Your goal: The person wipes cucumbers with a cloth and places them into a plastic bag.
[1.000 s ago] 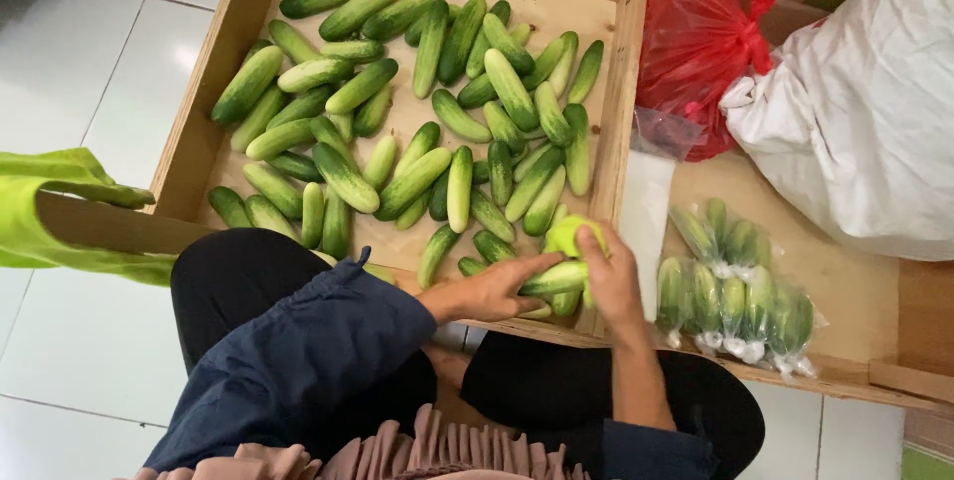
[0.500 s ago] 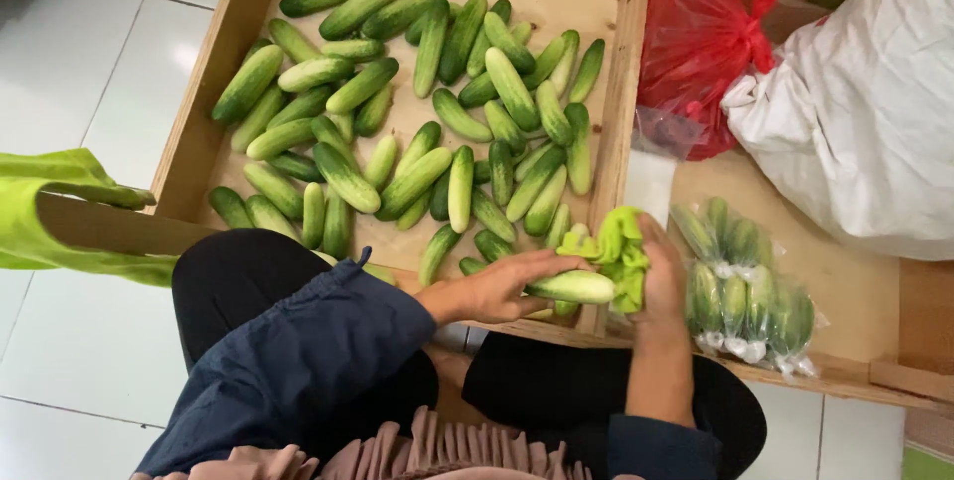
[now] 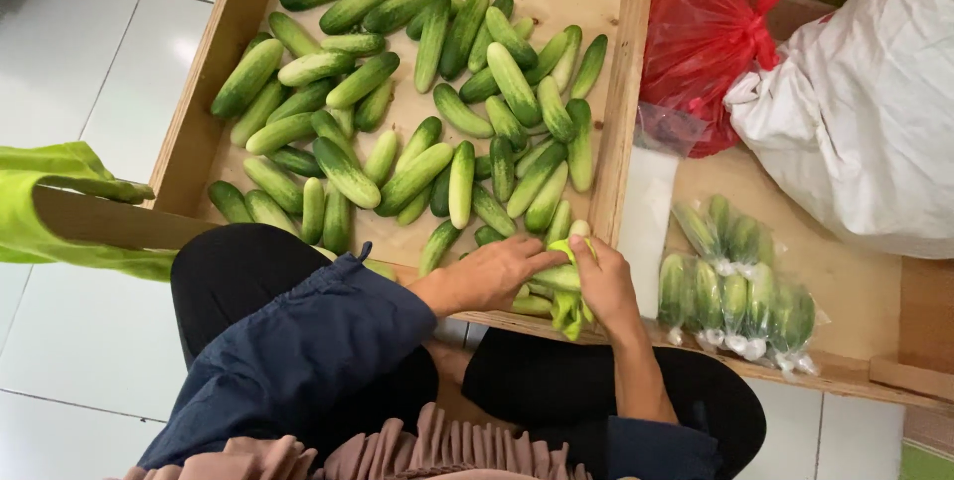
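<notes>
Cucumbers (image 3: 556,279) lay bunched at the near edge of the wooden crate (image 3: 624,102), caught between both hands with a green plastic bag (image 3: 568,309) around them. The left hand (image 3: 497,273) had its grip curled over the bunch from the left, fingers closed on the top cucumber. The right hand (image 3: 603,283) held its grip wrapped on the bag and cucumbers from the right — the two hands nearly touching. Loose cucumbers (image 3: 417,82) filled most of the crate, leaving little bare wood. Beyond the crate's right wall lay bagged cucumbers (image 3: 735,286) — near a red bag (image 3: 701,43) and a white sack (image 3: 865,112).
</notes>
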